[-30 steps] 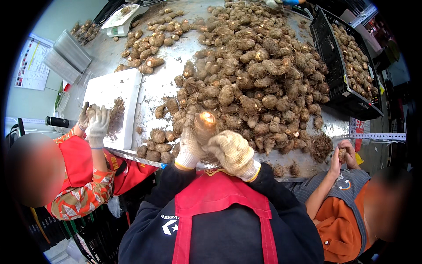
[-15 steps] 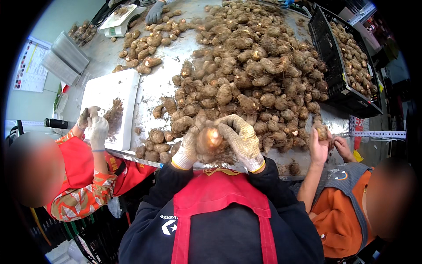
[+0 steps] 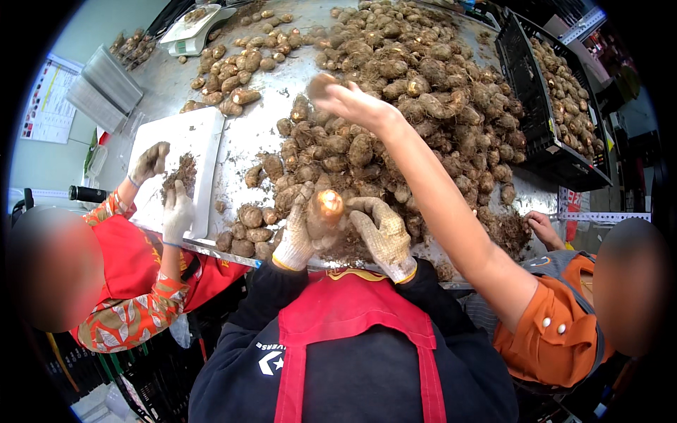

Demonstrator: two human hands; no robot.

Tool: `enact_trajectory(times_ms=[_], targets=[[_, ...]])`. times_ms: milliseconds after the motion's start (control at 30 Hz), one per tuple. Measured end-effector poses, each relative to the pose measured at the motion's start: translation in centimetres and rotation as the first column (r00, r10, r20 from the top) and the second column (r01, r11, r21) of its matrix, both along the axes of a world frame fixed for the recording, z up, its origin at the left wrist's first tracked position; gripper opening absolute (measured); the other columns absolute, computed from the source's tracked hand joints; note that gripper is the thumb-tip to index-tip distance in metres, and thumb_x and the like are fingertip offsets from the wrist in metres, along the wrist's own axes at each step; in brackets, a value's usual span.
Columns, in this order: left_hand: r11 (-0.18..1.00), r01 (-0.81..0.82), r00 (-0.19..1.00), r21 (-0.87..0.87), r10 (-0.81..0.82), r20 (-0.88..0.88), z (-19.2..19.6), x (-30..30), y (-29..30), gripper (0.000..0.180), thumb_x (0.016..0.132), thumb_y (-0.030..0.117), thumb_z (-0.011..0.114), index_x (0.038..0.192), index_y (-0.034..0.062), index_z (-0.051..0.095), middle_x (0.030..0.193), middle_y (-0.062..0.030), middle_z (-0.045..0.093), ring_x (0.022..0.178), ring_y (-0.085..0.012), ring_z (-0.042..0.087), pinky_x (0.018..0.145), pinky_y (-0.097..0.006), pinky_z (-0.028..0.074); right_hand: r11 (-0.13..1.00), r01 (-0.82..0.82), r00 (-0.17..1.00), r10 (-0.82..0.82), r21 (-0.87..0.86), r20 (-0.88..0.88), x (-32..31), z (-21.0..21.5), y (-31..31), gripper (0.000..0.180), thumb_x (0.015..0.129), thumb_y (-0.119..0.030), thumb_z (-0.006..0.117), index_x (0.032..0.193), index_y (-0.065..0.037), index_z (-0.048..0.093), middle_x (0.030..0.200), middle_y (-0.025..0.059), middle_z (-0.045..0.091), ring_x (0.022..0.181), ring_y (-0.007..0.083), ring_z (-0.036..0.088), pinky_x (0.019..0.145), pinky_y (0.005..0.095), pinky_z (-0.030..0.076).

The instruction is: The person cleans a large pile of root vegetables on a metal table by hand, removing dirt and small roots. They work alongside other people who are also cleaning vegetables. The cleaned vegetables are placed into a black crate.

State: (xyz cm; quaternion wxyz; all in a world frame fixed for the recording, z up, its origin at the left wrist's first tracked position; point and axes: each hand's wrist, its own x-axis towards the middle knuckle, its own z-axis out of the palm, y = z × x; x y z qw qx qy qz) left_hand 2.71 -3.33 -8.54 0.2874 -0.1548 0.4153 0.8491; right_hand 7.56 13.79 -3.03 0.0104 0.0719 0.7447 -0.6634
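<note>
A brown taro corm (image 3: pixel 328 215) with a pale orange cut end pointing up is held in front of my chest, its lower part smeared by motion. My left hand (image 3: pixel 295 240), in a dirty white knit glove, is closed around its left side. On the other side, my right hand (image 3: pixel 384 234), gloved alike, has its bent fingertips against the corm. Just beyond my hands rises a large heap of hairy taro corms (image 3: pixel 416 106). A few corms (image 3: pixel 250 225) lie by the table edge left of my left hand.
A co-worker's bare arm (image 3: pixel 437 190) reaches over the heap from the right, its hand holding a corm. At left, another person's gloved hands (image 3: pixel 178 211) work over a white board (image 3: pixel 215 151). A black crate (image 3: pixel 553 151) of corms stands right; a scale (image 3: pixel 190 44) stands far left.
The corm in my hands has tilted and shifted slightly left; my right hand has lowered a little. The right co-worker's arm has swung across the heap. The left person's hands have moved apart.
</note>
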Motion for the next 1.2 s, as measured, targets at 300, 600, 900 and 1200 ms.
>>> enact_trajectory(times_ms=[300,600,900,1200], targets=[[0.992,-0.092,0.993,0.087,0.085,0.083,0.6,0.1,0.6,0.06,0.086,0.06,0.062,0.12,0.0105,0.059,0.104,-0.0085,0.067,0.084,-0.0221,0.066,0.055,-0.032,0.053,0.878,0.017,0.887,0.207,0.479,-0.412,0.1,0.0,-1.1,0.019,0.083,-0.017,0.073,0.094,-0.006,0.062,0.086,0.0119,0.062,0.075,0.0326,0.061,0.068,0.0403,0.051],[0.986,-0.094,0.994,0.137,0.084,0.076,0.4,-0.1,0.5,0.075,0.087,0.066,0.055,0.137,0.0106,0.049,0.131,-0.0109,0.057,0.117,-0.0308,0.056,0.098,-0.049,0.047,0.887,0.04,0.925,0.141,0.46,-0.354,0.3,-0.6,1.2,0.028,0.086,-0.01,0.068,0.113,-0.005,0.064,0.099,0.0151,0.066,0.088,0.0316,0.065,0.076,0.0405,0.052],[0.975,-0.077,0.988,0.207,0.103,-0.118,0.9,0.5,2.3,0.062,0.097,0.052,0.048,0.141,0.0081,0.045,0.136,-0.0122,0.055,0.123,-0.0273,0.054,0.103,-0.043,0.046,0.881,0.142,0.933,0.034,0.451,-0.359,-1.4,1.1,0.1,0.045,0.076,-0.015,0.08,0.117,-0.005,0.064,0.109,0.0119,0.061,0.084,0.0242,0.062,0.073,0.0334,0.051],[0.957,0.064,0.998,0.282,-0.062,-0.013,0.2,0.4,1.1,0.047,0.098,0.043,0.054,0.129,0.0083,0.055,0.117,-0.0089,0.065,0.105,-0.0217,0.064,0.089,-0.037,0.055,0.919,0.044,0.898,0.135,0.392,-0.418,-0.2,0.3,-0.2,0.014,0.079,-0.007,0.072,0.091,-0.005,0.064,0.085,0.0128,0.063,0.079,0.0323,0.063,0.069,0.0392,0.05]])
